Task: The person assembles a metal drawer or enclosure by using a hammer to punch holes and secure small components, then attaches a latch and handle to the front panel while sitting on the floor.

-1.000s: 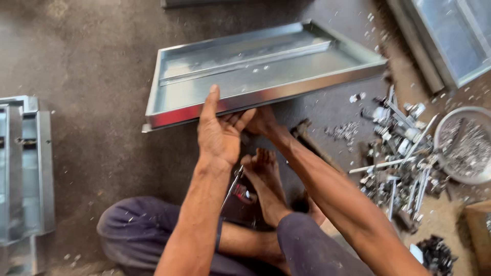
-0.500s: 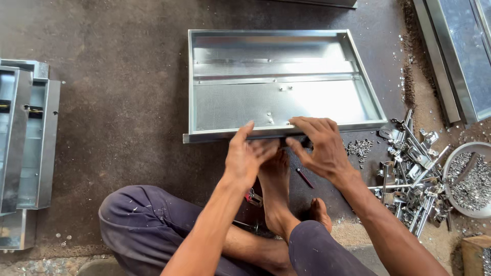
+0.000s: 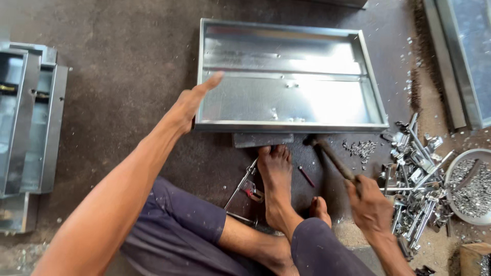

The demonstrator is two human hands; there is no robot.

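A shallow galvanised sheet-metal tray (image 3: 291, 128) lies flat on the dark floor in front of me. My left hand (image 3: 192, 105) rests open against the tray's near left corner, fingers stretched out. My right hand (image 3: 371, 204) is closed on the wooden handle of a hammer (image 3: 327, 153), whose head lies on the floor just below the tray's front rim. A small flat metal block (image 3: 263, 139) sticks out from under that rim, and my bare foot (image 3: 276, 171) touches it.
Stacked metal trays (image 3: 30, 122) lie at the left. A heap of bright metal brackets (image 3: 414, 174) and a bowl of small fasteners (image 3: 473, 186) sit at the right. Pliers (image 3: 248, 189) lie beside my foot. More sheet-metal panels (image 3: 460, 56) lean at top right.
The tray went from tilted up to flat on the floor. My right hand left the tray's front edge and took the hammer. My left hand shifted to the tray's left corner.
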